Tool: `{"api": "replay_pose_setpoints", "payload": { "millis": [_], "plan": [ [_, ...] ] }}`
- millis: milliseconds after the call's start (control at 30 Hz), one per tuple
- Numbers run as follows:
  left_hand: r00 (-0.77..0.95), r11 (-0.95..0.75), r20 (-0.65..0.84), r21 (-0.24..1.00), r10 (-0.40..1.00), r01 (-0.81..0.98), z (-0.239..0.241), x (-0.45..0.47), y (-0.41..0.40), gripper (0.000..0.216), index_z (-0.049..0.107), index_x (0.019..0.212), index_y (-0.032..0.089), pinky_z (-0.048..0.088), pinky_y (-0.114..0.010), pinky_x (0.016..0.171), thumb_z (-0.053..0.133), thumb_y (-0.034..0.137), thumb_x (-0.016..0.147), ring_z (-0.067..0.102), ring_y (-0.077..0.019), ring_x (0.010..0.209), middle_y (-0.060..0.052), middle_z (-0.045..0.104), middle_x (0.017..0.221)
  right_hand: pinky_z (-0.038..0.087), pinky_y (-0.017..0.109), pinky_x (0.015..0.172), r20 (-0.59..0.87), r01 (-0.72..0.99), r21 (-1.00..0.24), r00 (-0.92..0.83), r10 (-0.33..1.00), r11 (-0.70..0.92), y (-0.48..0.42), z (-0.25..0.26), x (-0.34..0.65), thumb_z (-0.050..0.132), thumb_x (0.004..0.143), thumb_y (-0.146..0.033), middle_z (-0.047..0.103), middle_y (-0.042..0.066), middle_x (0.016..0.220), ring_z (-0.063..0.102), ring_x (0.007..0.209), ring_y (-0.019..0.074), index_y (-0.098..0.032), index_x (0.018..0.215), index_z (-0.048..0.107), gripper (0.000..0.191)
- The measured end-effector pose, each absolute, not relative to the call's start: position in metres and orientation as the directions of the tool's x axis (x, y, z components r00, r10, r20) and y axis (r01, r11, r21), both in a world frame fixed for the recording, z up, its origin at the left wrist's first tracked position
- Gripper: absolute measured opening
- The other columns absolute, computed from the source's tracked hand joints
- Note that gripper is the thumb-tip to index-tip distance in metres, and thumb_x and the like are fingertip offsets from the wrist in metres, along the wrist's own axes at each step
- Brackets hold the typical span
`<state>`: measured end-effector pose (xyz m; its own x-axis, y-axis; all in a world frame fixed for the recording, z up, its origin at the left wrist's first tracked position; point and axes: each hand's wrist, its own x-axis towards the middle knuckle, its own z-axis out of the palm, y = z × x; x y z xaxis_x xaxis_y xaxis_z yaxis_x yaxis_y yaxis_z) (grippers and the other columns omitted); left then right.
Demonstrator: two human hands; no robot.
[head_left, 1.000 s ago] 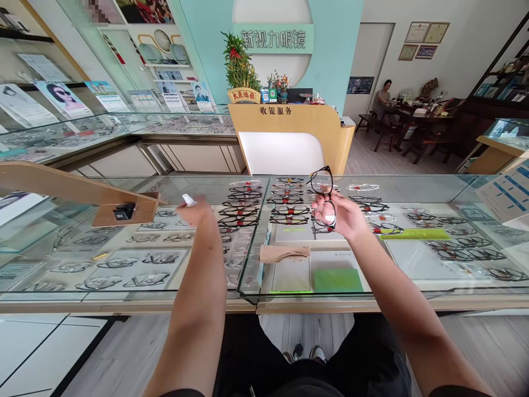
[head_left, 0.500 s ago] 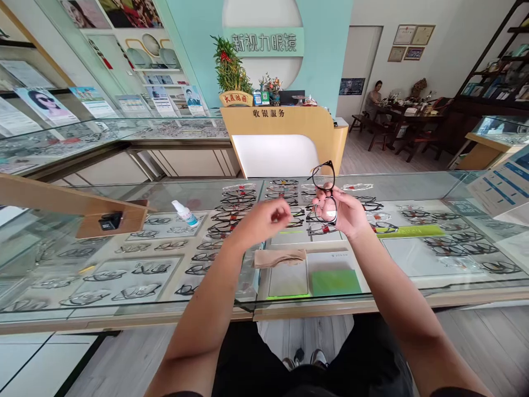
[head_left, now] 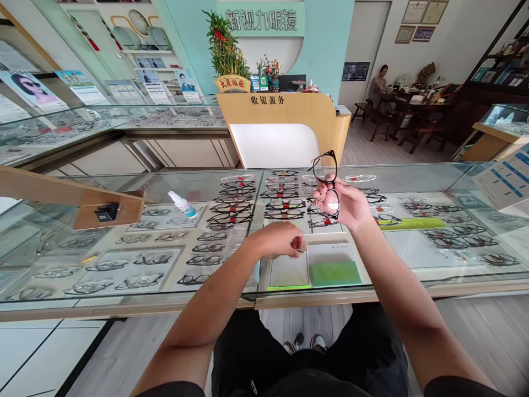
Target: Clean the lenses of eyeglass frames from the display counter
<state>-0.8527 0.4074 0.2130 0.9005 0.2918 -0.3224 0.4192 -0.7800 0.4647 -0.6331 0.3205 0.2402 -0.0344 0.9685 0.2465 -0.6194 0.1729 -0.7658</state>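
Note:
My right hand point(head_left: 351, 204) holds up a pair of black-rimmed glasses point(head_left: 325, 167) over the glass counter. The frame is turned on end, one lens above the other, and my fingers grip it around the lower lens. Lower and to the left, my left hand point(head_left: 283, 240) has its fingers closed on a beige cloth point(head_left: 305, 247) at the countertop. Most of the cloth is hidden under that hand. A white spray bottle point(head_left: 182, 204) with a blue label stands on the counter to the left.
Rows of glasses frames point(head_left: 233, 207) lie inside the glass display counter point(head_left: 264, 300). A wooden stand point(head_left: 109, 212) with a small black object is at left, a printed card point(head_left: 504, 179) at right. Beyond stands a cashier desk point(head_left: 285, 102); a person point(head_left: 378, 85) sits at a far table.
My left hand has moved down and right from above the counter and closed on the beige cloth. My right hand still holds the glasses in about the same place. The view has tilted slightly downward.

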Motion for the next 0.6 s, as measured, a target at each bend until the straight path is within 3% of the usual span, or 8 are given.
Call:
{"api": "replay_pose_setpoints", "payload": {
  "millis": [200, 300, 433, 600],
  "plan": [
    [0.889, -0.761, -0.329, 0.471, 0.318, 0.446, 0.209, -0.851, 0.408, 0.003, 0.079, 0.089, 0.027, 0.038, -0.029, 0.066, 0.079, 0.025, 0.086, 0.073, -0.0195, 0.089, 0.004, 0.084, 0.098, 0.061, 0.032, 0.078, 0.247, -0.603, -0.777, -0.028, 0.969, 0.18, 0.32, 0.241, -0.634, 0.087, 0.078, -0.036, 0.07, 0.0, 0.089, 0.075, 0.091, 0.0199, -0.027, 0.096, 0.061, 0.032],
    [0.893, -0.772, -0.318, 0.46, 0.318, 0.438, 0.21, -0.85, 0.407, 0.007, 0.078, 0.085, 0.026, 0.035, -0.03, 0.065, 0.083, 0.026, 0.08, 0.07, -0.02, 0.082, 0.002, 0.081, 0.092, 0.061, 0.032, 0.077, 0.252, -0.608, -0.773, -0.029, 0.967, 0.183, 0.321, 0.241, -0.634, 0.085, 0.079, -0.034, 0.071, 0.0, 0.089, 0.075, 0.09, 0.0198, -0.027, 0.096, 0.061, 0.03],
    [0.895, -0.783, -0.319, 0.448, 0.31, 0.431, 0.209, -0.85, 0.407, 0.007, 0.073, 0.077, 0.026, 0.032, -0.031, 0.063, 0.071, 0.022, 0.083, 0.063, -0.0193, 0.073, 0.001, 0.077, 0.084, 0.061, 0.03, 0.076, 0.259, -0.632, -0.756, -0.052, 0.964, 0.17, 0.322, 0.24, -0.634, 0.086, 0.079, -0.032, 0.071, -0.001, 0.088, 0.075, 0.09, 0.0185, -0.026, 0.096, 0.061, 0.031],
    [0.901, -0.702, -0.246, 0.565, 0.358, 0.433, 0.209, -0.851, 0.417, 0.004, 0.067, 0.082, 0.025, 0.032, -0.032, 0.064, 0.068, 0.029, 0.083, 0.056, -0.0199, 0.07, 0.001, 0.069, 0.078, 0.063, 0.03, 0.078, 0.248, -0.624, -0.764, -0.048, 0.968, 0.165, 0.321, 0.238, -0.635, 0.082, 0.081, -0.03, 0.07, 0.0, 0.089, 0.076, 0.091, 0.0183, -0.026, 0.098, 0.06, 0.028]
  ]
}}
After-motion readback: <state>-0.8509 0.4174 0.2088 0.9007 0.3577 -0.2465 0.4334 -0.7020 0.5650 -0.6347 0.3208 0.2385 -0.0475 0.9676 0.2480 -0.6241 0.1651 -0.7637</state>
